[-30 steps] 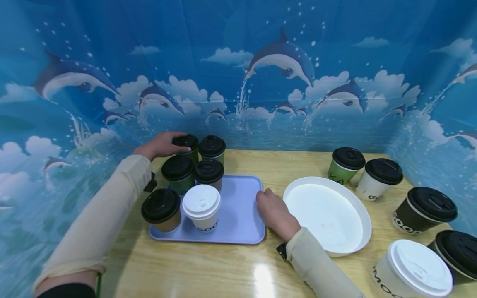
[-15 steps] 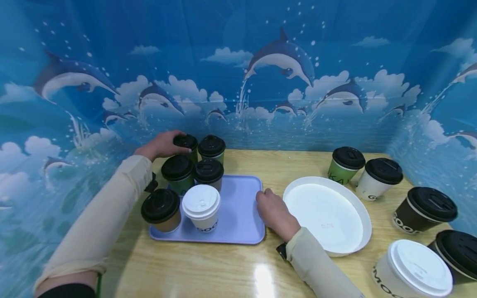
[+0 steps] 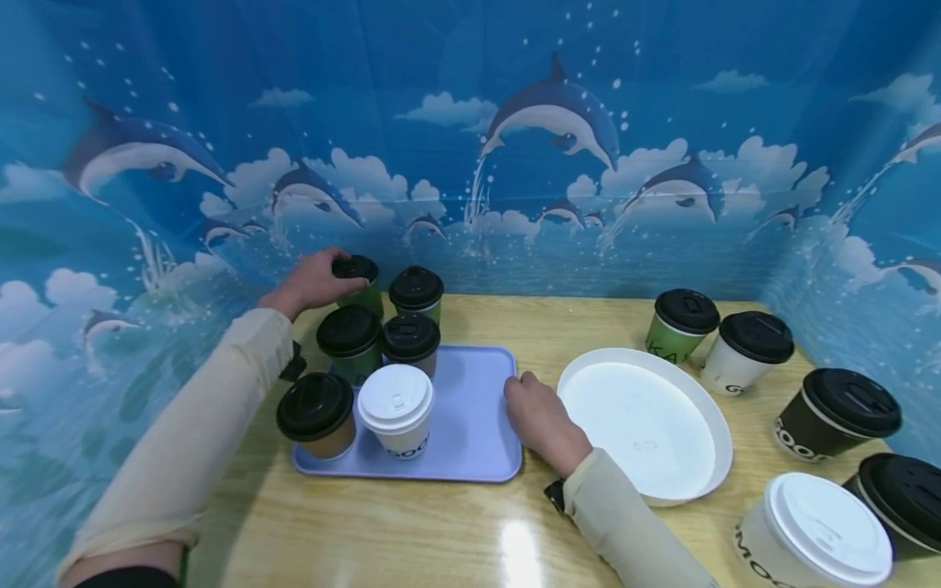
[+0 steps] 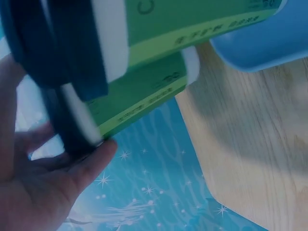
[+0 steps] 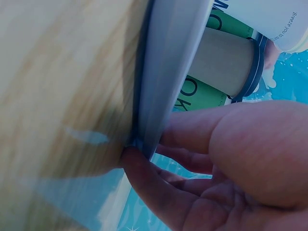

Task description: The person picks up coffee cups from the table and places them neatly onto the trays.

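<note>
At the back left, my left hand (image 3: 312,282) grips the black lid of a green paper cup (image 3: 371,300). In the left wrist view, fingers and thumb curl round the lid of this green cup (image 4: 144,96), and another green cup partly hides it. My right hand (image 3: 544,420) pinches the right edge of the lilac tray (image 3: 478,433). On the tray's left part stand a white-lidded cup (image 3: 397,408), a brown cup (image 3: 327,433), a dark green cup (image 3: 351,343) and a grey cup (image 3: 413,339). Behind them is another green cup (image 3: 416,292).
A round white dish (image 3: 647,425) sits right of the tray. Beyond it are a green cup (image 3: 680,327), a white cup (image 3: 746,351), a black cup (image 3: 834,412), and a large white-lidded cup (image 3: 812,531) before another black-lidded cup (image 3: 907,502). A dolphin-print curtain (image 3: 470,147) backs the wooden table (image 3: 382,531).
My left hand has raised the green cup slightly and moved it a little left, away from the neighbouring cups. The right hand stays on the tray's edge.
</note>
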The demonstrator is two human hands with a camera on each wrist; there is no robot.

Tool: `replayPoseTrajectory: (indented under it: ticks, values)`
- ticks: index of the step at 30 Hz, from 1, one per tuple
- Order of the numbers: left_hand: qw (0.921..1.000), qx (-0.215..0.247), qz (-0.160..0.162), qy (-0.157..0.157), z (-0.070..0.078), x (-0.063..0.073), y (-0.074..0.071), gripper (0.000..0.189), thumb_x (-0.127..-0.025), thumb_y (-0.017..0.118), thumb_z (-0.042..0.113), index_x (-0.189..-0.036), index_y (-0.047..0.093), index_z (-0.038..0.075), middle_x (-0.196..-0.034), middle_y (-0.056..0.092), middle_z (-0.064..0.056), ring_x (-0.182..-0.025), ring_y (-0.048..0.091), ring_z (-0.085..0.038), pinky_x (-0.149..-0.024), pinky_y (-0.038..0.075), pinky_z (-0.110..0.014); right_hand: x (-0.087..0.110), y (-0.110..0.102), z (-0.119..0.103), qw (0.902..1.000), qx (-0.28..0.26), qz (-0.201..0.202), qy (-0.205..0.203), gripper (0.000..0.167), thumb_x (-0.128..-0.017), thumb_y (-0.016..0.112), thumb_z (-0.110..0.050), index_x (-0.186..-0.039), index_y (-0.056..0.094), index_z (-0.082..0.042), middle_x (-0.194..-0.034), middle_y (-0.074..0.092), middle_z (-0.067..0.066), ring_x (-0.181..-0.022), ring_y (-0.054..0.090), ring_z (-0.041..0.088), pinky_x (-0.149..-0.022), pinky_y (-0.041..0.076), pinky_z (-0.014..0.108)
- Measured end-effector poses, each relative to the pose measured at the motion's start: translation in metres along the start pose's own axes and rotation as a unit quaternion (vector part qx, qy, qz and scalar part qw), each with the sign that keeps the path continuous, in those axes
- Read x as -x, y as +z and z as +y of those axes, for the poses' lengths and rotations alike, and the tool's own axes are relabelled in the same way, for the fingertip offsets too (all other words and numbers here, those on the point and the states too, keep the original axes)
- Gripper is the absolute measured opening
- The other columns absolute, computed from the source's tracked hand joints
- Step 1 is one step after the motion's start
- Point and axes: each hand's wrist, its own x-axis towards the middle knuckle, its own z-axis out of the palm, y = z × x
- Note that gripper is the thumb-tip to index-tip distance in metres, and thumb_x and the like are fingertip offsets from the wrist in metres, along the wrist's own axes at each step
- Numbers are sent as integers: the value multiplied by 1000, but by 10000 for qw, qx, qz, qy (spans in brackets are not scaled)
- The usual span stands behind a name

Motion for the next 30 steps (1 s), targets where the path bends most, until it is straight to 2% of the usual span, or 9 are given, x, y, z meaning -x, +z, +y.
replayPoseTrajectory:
  ticks: [5,10,18,25,30]
  values:
    - [9961,343,795,-156,3,7,-8,82,-97,60,57,-150,37,-2,-136,48,-32,-115,54,-47,-93,47,-62,1,-1,1,9999,-5,138,-85,8,-98,58,-1,-92,62,4,-84,55,18,-68,59,35,-61,53,48]
    - [9877,558,1432,-269,13,16,-14,86,-93,57,63,-147,35,-1,-134,42,-32,-108,49,-45,-86,47,-61,1,-2,2,9998,-21,157,-121,8,-97,58,0,-91,62,4,-84,55,19,-68,59,34,-60,53,47]
    - [9766,869,1902,-510,34,30,-22,85,-92,57,60,-147,31,2,-142,30,-32,-113,43,-44,-88,47,-60,0,1,2,9998,-84,121,-142,9,-98,57,0,-95,63,5,-85,55,19,-68,59,34,-61,53,47]
    - [9731,852,2122,-279,45,40,-25,81,-92,57,57,-146,33,1,-137,39,-32,-113,46,-44,-86,49,-58,1,1,3,9998,-91,102,-124,8,-98,57,0,-92,62,5,-85,55,19,-68,59,34,-61,53,47]
    - [9672,984,2341,-35,53,45,-25,78,-93,58,54,-145,36,2,-136,47,-30,-114,50,-43,-89,49,-58,1,1,3,9999,-58,62,-77,9,-98,57,0,-93,63,4,-85,55,19,-69,59,34,-62,54,47]
